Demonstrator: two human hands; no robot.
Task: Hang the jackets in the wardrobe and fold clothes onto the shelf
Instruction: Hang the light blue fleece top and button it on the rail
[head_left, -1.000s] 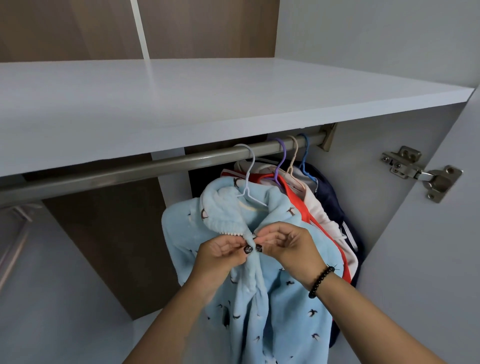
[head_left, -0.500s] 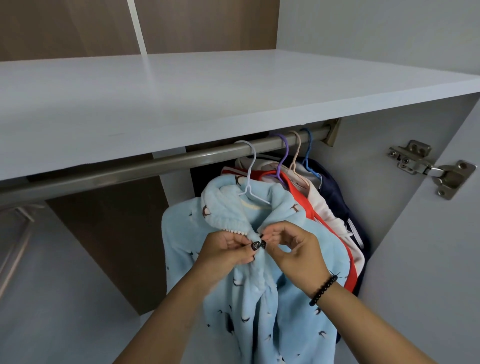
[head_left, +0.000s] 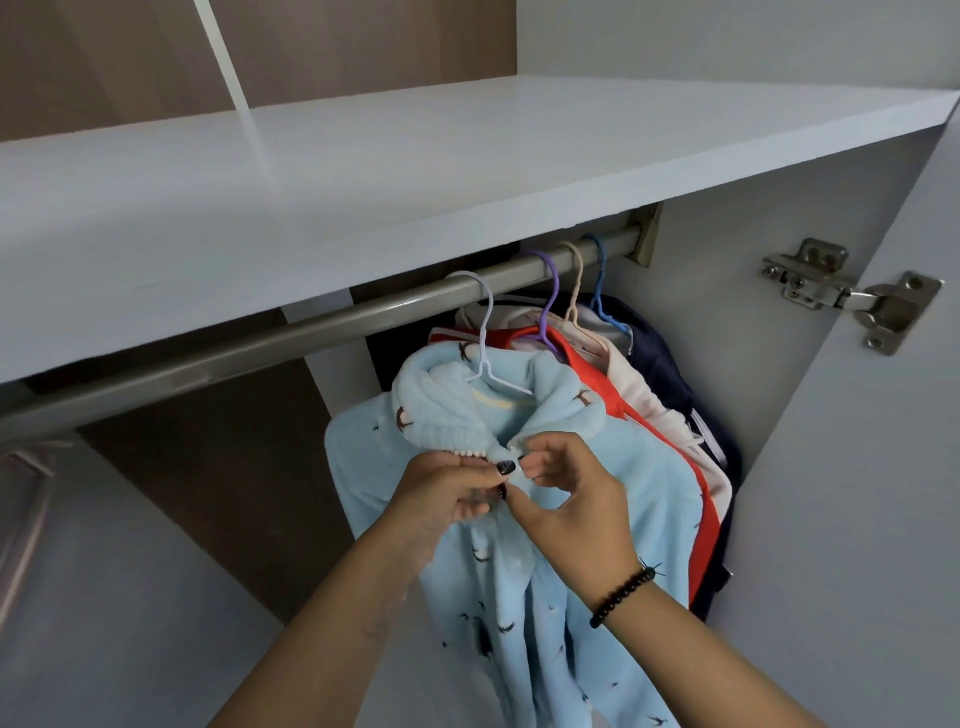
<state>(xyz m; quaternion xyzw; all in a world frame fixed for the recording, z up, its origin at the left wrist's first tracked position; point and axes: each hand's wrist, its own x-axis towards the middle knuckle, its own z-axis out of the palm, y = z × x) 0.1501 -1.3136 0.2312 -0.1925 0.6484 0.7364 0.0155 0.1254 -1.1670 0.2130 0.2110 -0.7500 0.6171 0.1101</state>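
Observation:
A light blue fleece jacket (head_left: 613, 525) with small dark bird marks hangs on a white hanger (head_left: 485, 338) from the metal rail (head_left: 291, 332). My left hand (head_left: 447, 493) pinches the left front edge just below the collar. My right hand (head_left: 571, 499), with a black bead bracelet, pinches the right front edge against it at the top fastening. Behind it on the rail hang a red garment (head_left: 597, 379) on a purple hanger (head_left: 548, 296), a pale pink one (head_left: 649, 395) on a beige hanger and a navy one (head_left: 675, 364) on a blue hanger.
A white shelf (head_left: 415, 171) runs above the rail. The wardrobe's grey side wall (head_left: 737, 322) and an open door with a metal hinge (head_left: 852, 296) stand to the right. Left of the jackets the rail is bare, with a brown back panel (head_left: 208, 499) behind.
Both hands stay at the blue jacket's collar fastening, with the fingers working it and shifting slightly. The view has tilted, so the rail and shelf sit a little higher in frame.

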